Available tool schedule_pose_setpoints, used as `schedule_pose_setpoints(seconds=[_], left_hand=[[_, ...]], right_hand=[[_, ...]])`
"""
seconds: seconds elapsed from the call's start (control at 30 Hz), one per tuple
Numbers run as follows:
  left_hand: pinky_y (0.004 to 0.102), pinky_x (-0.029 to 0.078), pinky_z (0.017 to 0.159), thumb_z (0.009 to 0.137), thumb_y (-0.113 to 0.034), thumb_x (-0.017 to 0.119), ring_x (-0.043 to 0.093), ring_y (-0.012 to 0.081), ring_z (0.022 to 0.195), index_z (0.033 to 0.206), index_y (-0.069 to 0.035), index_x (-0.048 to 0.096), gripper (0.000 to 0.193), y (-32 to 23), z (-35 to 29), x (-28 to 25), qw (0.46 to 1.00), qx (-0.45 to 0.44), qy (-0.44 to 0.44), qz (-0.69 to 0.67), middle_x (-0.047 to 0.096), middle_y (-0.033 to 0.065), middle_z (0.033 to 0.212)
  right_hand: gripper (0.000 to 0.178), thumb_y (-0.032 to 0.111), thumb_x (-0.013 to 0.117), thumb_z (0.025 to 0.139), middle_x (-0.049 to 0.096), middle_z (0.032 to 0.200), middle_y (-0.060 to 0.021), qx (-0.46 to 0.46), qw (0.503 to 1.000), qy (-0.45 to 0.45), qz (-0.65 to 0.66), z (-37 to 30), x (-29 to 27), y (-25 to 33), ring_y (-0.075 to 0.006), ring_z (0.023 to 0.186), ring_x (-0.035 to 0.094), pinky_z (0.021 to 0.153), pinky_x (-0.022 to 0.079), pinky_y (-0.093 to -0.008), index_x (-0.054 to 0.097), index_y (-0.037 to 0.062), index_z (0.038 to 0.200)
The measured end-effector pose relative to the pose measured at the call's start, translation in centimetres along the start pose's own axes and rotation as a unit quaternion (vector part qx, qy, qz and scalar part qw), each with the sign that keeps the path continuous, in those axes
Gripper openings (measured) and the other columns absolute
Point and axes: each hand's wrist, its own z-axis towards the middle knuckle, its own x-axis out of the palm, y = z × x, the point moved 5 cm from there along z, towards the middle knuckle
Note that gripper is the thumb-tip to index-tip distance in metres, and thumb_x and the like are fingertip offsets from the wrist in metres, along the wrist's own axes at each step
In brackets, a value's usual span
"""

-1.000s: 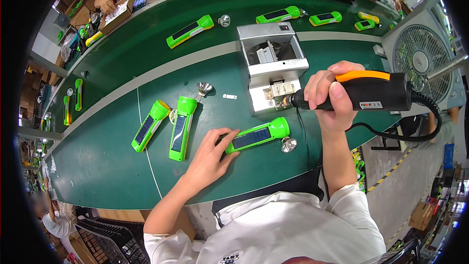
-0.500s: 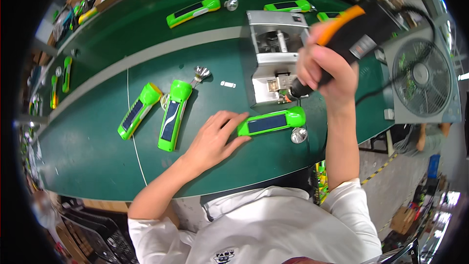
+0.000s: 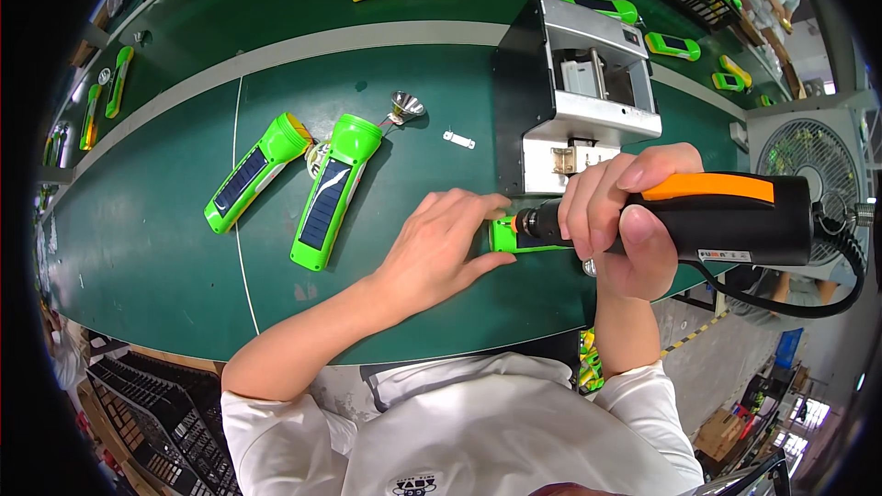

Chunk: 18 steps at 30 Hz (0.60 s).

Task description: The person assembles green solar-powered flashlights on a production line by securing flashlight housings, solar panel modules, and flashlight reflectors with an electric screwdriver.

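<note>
Head view: left hand (image 3: 441,243) pins green flashlight (image 3: 503,236); right hand (image 3: 625,220) grips screwdriver (image 3: 726,219) above.

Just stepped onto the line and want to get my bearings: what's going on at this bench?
A person steadies a green flashlight body on the green table with the left hand. The right hand grips a black and orange electric screwdriver, its tip at the flashlight. Two more green flashlights lie to the left, and a metal feeder box stands behind.
</note>
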Motion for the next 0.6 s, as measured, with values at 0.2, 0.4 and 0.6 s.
schedule_pose_setpoints(seconds=[0.2,0.4,0.6], left_hand=[[0.0414,0.047,0.089,0.077,-0.022,0.09,0.064,0.0294,0.103,0.131,-0.005,0.052,0.068,0.1,-0.1,-0.2,1.0,-0.01,-0.004,-0.021,0.072,0.0094,0.109],[0.0418,0.047,0.09,0.077,-0.022,0.09,0.064,0.0301,0.103,0.134,-0.005,0.05,0.072,0.1,0.0,-0.3,0.999,-0.01,-0.014,-0.031,0.072,0.0096,0.109],[0.0425,0.047,0.091,0.077,-0.022,0.09,0.063,0.0308,0.105,0.139,-0.006,0.047,0.077,0.0,0.0,-0.3,0.999,-0.017,-0.01,-0.039,0.072,0.01,0.11]], right_hand=[[0.031,0.013,0.073,0.095,0.052,0.063,-0.0039,0.012,0.997,-0.071,0.026,-0.2,-0.3,-0.8,-0.014,0.049,0.052,0.046,0.044,-0.0274,0.049,0.0036,0.11],[0.026,0.009,0.069,0.095,0.051,0.063,-0.0039,0.012,0.998,-0.054,0.026,-0.3,-0.3,-1.5,-0.0136,0.049,0.051,0.047,0.044,-0.0274,0.048,0.003,0.109],[0.02,0.013,0.063,0.098,0.05,0.065,-0.0045,0.046,0.999,-0.015,0.019,-0.2,1.0,-2.3,-0.0137,0.05,0.048,0.047,0.045,-0.0303,0.047,0.0034,0.107]])
